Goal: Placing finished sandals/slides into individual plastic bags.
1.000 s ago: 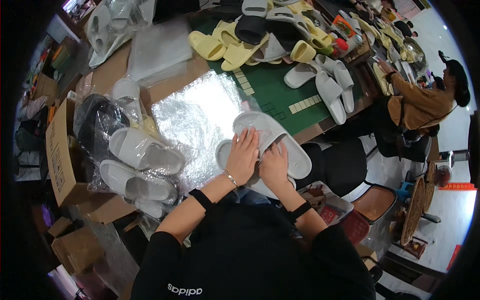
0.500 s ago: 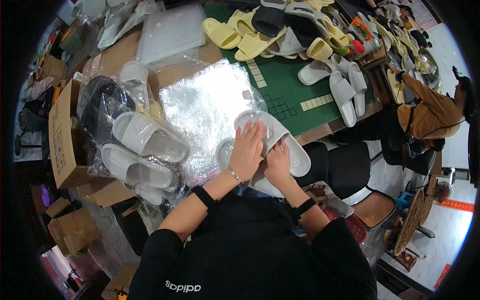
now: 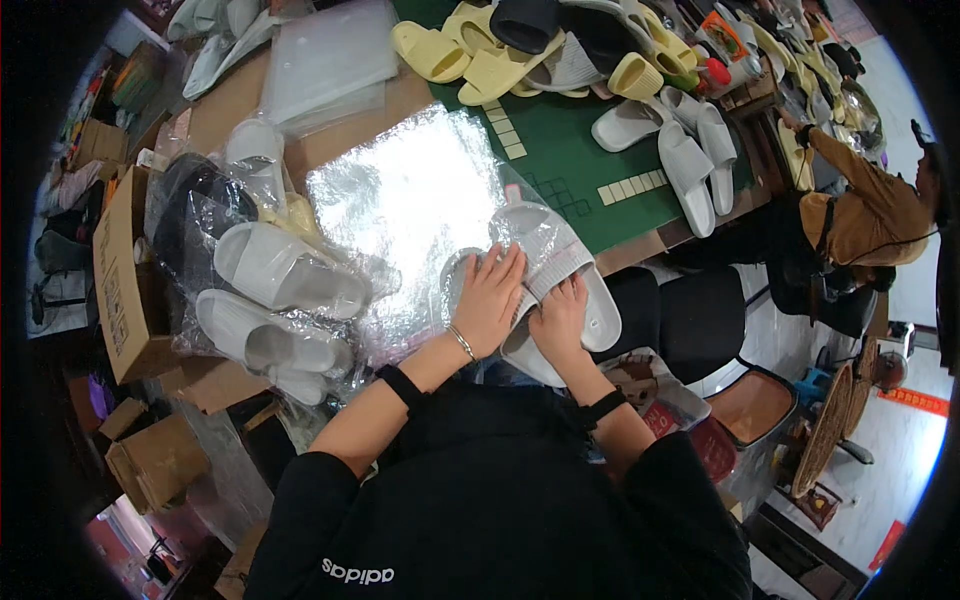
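Note:
A pair of light grey slide slippers [image 3: 598, 302] lies at the table's near edge, with clear plastic film [image 3: 545, 228] over their far ends. My left hand [image 3: 488, 295] rests on the nearer slipper with its fingers stretched out, pressing the film. Beside it, my right hand [image 3: 560, 318] has its fingers curled at the inner edge of the farther slipper's strap. My palms hide much of the nearer slipper. Under the film, a shiny silvery sheet [image 3: 400, 190] covers the table.
Bagged grey slippers [image 3: 285, 270] are heaped on the left by a cardboard box [image 3: 130, 280]. Clear bags [image 3: 330, 60] lie at the back. Yellow slippers [image 3: 430, 52] pile up on the green mat [image 3: 560, 170], with loose grey slippers [image 3: 687, 170] rightward. A person [image 3: 850, 200] works at far right.
The slippers have turned a little, so their film-covered ends point farther away. My left fingers have slid off the farther slipper's strap onto the nearer one. My right hand stays at the strap.

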Action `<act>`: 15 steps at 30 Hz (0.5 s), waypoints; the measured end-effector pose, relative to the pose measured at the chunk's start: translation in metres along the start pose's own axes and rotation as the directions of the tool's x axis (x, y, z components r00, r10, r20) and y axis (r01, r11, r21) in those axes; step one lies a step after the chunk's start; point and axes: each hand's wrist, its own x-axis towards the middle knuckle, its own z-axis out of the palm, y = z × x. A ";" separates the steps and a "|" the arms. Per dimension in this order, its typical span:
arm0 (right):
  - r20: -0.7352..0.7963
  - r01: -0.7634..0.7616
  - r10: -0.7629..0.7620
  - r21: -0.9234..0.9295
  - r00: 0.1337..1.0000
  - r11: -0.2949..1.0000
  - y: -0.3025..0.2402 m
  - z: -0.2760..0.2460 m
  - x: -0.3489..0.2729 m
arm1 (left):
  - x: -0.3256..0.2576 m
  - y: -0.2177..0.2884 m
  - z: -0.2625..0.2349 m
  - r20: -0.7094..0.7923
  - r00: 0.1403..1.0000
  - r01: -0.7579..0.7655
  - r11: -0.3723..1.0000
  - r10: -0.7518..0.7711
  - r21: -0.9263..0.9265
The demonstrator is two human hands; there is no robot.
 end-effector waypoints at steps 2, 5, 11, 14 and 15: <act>-0.028 0.032 -0.032 -0.005 0.999 0.999 0.000 0.004 0.002 | -0.003 0.006 -0.002 0.066 0.998 0.026 1.000 -0.025 -0.015; 0.168 -0.061 0.066 -0.034 0.984 0.998 -0.008 0.007 0.009 | -0.002 0.017 -0.003 0.025 1.000 -0.001 1.000 0.000 0.020; 0.049 -0.079 0.089 -0.168 0.995 0.983 -0.013 0.070 0.039 | 0.001 0.055 0.001 0.012 1.000 0.002 0.996 -0.001 -0.094; 0.084 0.045 -0.019 -0.324 0.996 0.945 -0.017 0.090 0.069 | -0.005 0.074 0.011 0.040 0.999 0.036 0.967 -0.027 -0.251; 0.012 0.048 -0.047 -0.363 0.999 0.931 -0.012 0.092 0.086 | -0.006 0.084 0.008 0.066 0.998 0.020 0.958 -0.001 -0.285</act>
